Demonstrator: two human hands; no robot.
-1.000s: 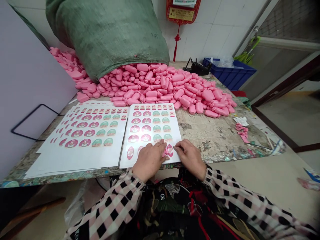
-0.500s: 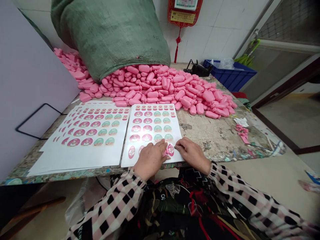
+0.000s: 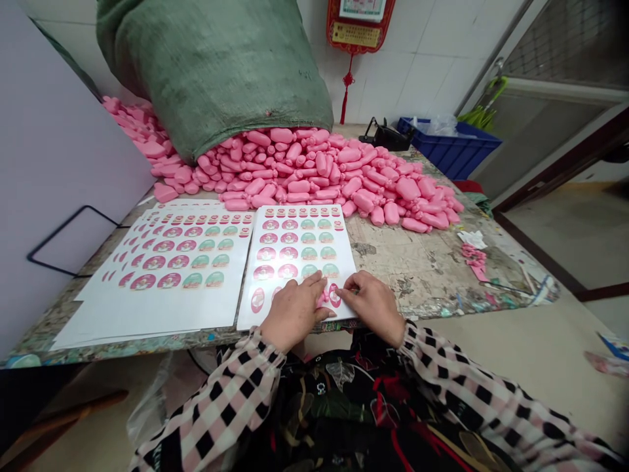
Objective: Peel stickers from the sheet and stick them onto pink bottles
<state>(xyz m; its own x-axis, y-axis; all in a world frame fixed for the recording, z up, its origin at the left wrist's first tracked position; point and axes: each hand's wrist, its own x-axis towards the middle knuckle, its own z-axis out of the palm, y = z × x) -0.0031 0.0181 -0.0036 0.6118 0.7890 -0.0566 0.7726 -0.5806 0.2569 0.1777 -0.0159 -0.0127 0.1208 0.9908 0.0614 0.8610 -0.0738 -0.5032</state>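
Observation:
My left hand [image 3: 293,308] rests on the near part of a white sticker sheet [image 3: 295,321]. Its fingers are closed around a small pink bottle-shaped piece [image 3: 323,299], which they mostly cover. Just to the right of that piece is an oval pink sticker [image 3: 335,296] in the sheet's bottom row. The fingertips of my right hand [image 3: 372,301] are pinched together at the right edge of this sticker. What they hold, if anything, is too small to make out. Pink and green stickers fill the rows above my hands.
More sticker sheets [image 3: 147,308] lie overlapping on the left. Behind them, many pink bottle-shaped pieces [image 3: 299,187] spill from a green sack [image 3: 221,65]. At the back right are a black device [image 3: 388,136] and a blue crate [image 3: 452,154]. Pink scraps [image 3: 476,261] lie on the right.
My right hand has moved slightly left, bringing its fingertips onto the oval sticker's edge. A small dark tip seen at those fingers earlier no longer shows. My left hand stays in place.

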